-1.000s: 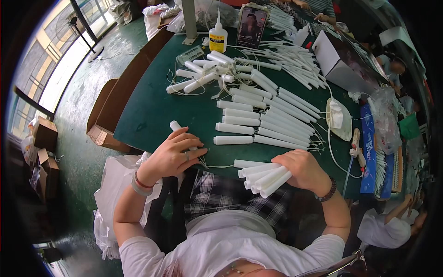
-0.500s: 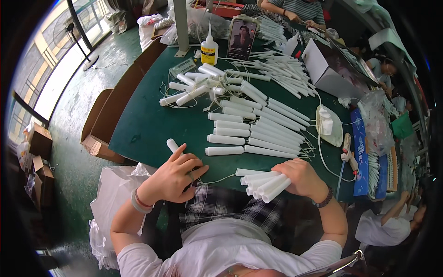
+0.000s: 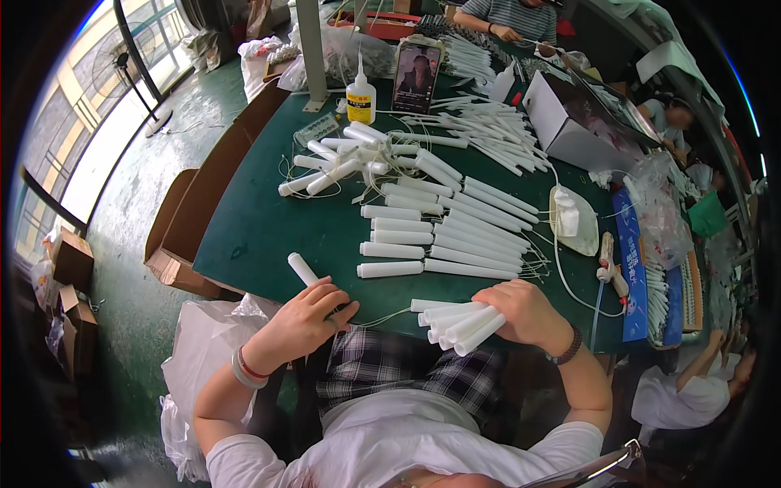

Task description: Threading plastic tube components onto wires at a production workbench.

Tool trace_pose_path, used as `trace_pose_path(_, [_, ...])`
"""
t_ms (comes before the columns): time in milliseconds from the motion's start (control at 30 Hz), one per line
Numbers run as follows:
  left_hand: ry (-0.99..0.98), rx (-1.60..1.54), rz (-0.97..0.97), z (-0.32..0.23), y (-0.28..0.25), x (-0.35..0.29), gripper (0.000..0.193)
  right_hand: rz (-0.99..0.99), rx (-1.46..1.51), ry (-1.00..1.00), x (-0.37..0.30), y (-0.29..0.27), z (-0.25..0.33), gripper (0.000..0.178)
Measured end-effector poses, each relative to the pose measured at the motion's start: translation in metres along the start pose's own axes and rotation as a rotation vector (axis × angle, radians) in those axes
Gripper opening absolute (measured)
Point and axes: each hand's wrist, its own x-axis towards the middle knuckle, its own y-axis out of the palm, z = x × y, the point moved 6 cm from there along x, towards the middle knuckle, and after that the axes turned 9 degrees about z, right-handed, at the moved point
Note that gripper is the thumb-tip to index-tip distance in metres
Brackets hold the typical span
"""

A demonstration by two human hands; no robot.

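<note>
A single white tube pokes out past the fingers of my left hand, which is closed around its lower part at the table's front edge. In my right hand is a bundle of several slim white tubes, their open ends pointing left and toward me. A thin pale cord stretches from the bundle to my left hand; where it ends there is hidden by the fingers. Beyond my hands, paired white tubes lie in rows on the green table, with thin wires at their right ends.
Behind the rows are a tangled tube pile, a glue bottle, a propped phone and loose slim tubes. At right lie a glue gun and a blue box. A co-worker's hand shows across the table.
The fingers of my left hand have drawn closer together around the tube, more of which now shows. My right hand keeps the bundle in nearly the same place. The view has shifted slightly.
</note>
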Motion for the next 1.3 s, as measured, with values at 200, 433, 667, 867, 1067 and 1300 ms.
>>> trace_pose_path(200, [0.228, -0.019, -0.156, -0.001, 0.002, -0.012, 0.028, -0.016, 0.001, -0.014, -0.003, 0.000, 0.001, 0.036])
trace_pose_path(433, [-0.148, -0.342, -0.314, 0.012, 0.010, 0.020, 0.020, -0.107, -0.041, -0.002, -0.008, -0.018, -0.005, 0.035])
trace_pose_path(667, [-0.111, -0.133, -0.175, 0.005, 0.020, 0.028, 0.021, 0.032, -0.008, 0.032, -0.013, -0.011, -0.012, 0.040])
trace_pose_path(867, [-0.057, -0.195, -0.079, 0.002, 0.029, 0.049, 0.017, -0.053, -0.019, -0.019, 0.005, -0.012, -0.008, 0.038])
trace_pose_path(1067, [-0.111, -0.154, -0.144, -0.003, 0.027, 0.054, 0.013, -0.033, -0.127, -0.019, -0.002, -0.015, -0.008, 0.037])
trace_pose_path(1300, [-0.104, -0.186, -0.178, -0.009, 0.024, 0.058, 0.009, -0.013, -0.157, 0.000, -0.011, -0.012, -0.012, 0.032])
